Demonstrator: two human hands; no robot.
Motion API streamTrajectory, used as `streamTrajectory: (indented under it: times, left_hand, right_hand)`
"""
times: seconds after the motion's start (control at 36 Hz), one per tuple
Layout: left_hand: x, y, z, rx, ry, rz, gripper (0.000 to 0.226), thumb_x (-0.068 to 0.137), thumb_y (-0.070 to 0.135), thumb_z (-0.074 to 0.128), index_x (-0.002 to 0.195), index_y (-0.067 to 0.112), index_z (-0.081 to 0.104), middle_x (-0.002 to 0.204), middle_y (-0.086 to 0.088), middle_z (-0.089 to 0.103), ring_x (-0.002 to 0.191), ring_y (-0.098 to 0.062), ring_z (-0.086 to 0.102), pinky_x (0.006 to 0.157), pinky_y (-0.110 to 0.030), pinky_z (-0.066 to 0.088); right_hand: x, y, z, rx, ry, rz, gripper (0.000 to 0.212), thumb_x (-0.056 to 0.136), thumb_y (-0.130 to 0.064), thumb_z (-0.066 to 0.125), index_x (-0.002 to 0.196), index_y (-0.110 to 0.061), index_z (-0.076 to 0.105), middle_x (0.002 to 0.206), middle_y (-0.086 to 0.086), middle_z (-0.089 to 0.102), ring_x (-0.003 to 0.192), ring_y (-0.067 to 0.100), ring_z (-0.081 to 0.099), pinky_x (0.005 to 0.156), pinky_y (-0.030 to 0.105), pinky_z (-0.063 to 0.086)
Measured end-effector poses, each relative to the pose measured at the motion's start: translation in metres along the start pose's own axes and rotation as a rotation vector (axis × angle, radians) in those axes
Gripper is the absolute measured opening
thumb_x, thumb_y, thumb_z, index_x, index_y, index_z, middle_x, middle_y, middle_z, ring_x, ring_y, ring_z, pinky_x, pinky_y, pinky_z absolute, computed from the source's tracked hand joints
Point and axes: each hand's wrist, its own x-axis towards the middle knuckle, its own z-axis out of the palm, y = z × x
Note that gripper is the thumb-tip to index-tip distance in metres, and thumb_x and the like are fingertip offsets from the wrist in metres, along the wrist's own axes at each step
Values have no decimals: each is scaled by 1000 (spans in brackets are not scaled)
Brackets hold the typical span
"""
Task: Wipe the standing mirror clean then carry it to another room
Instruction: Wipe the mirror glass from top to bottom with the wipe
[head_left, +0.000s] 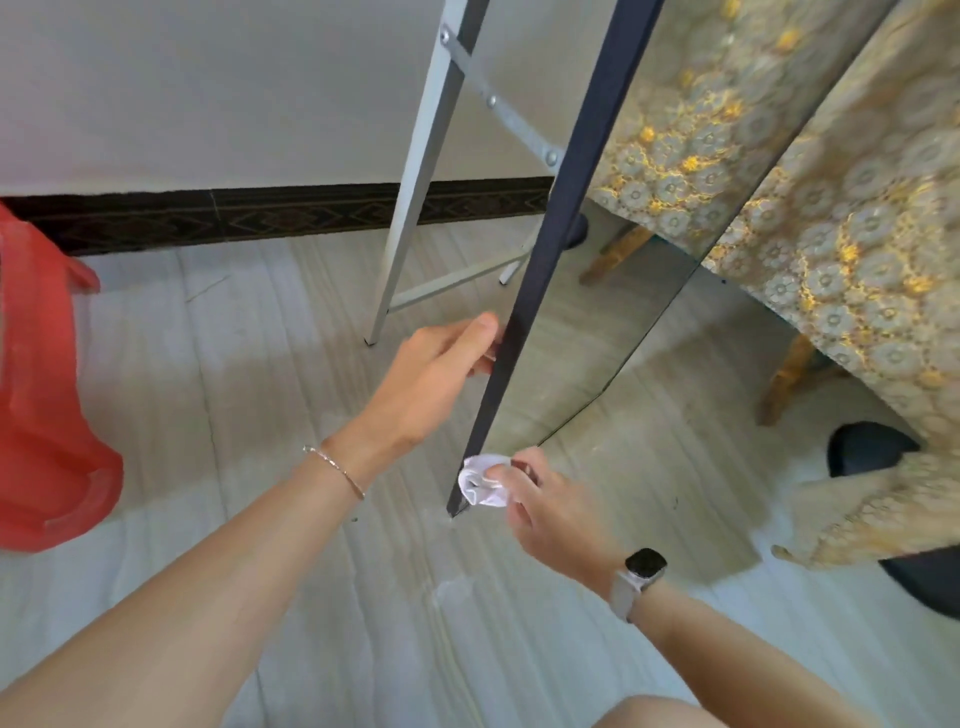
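Note:
The standing mirror (597, 332) leans up and to the right, with a dark frame edge (561, 218) facing me and its glass reflecting the floor and a patterned cloth. My left hand (441, 374) grips the dark frame edge about midway down, thumb on top. My right hand (545, 504) pinches a crumpled white cloth (480, 480) and presses it against the frame's bottom corner, just above the floor. A grey metal support stand (415, 192) with bolted braces props the mirror from behind.
A table draped in a gold-patterned cloth (872, 249) stands close on the right, with wooden legs and a dark round stool (872, 447) beneath. A red plastic object (41, 389) sits at the left. A white wall with dark skirting runs behind; pale tile floor (234, 364) lies around.

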Motion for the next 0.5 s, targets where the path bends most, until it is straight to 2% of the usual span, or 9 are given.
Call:
streamTrajectory:
  times: [0.08,0.17,0.25,0.33,0.39,0.5]
  left_hand:
    - [5,32,-3,-50,16,-12,40,97,40,32,82,27,67,87,4,70,89,-16,66,96,-38,47]
    - [10,61,-11,-37,-41,-20,46,97,43,24,84,29,67,88,6,70,90,-15,65,96,-39,48]
    - [11,85,-21,-23,-121,-34,50,88,58,25,83,33,68,86,13,71,95,-10,65,101,-38,44]
    - [8,101,-27,-42,-170,-23,55,75,65,25,89,34,69,93,7,72,99,-14,65,102,-40,44]
    - [7,107,-31,-71,-184,-58,63,78,66,21,98,27,66,102,-2,70,101,-18,64,102,-40,43]
    - [11,115,-39,-151,-232,-179,73,92,57,4,94,18,65,109,-11,67,108,-25,61,103,-40,41]
  right_hand:
    - [13,-16,-47,-8,100,-135,28,77,-17,40,103,-26,46,92,-4,37,44,22,45,32,22,28]
    - [30,-39,-95,12,252,-219,33,75,-11,40,104,-26,47,89,-4,34,50,19,41,33,22,31]
    - [53,-53,-148,30,508,-191,33,75,-8,44,103,-22,49,93,-2,37,61,14,44,37,22,35]
    - [73,-64,-198,-7,743,-196,33,77,-3,52,106,-18,49,97,1,37,65,15,45,39,31,43]
    - [85,-75,-229,-50,874,-211,36,77,2,56,107,-17,49,97,1,36,67,12,43,44,24,42]
    - [98,-96,-266,-156,993,-150,33,80,2,49,108,-16,50,97,1,34,65,9,36,46,17,35]
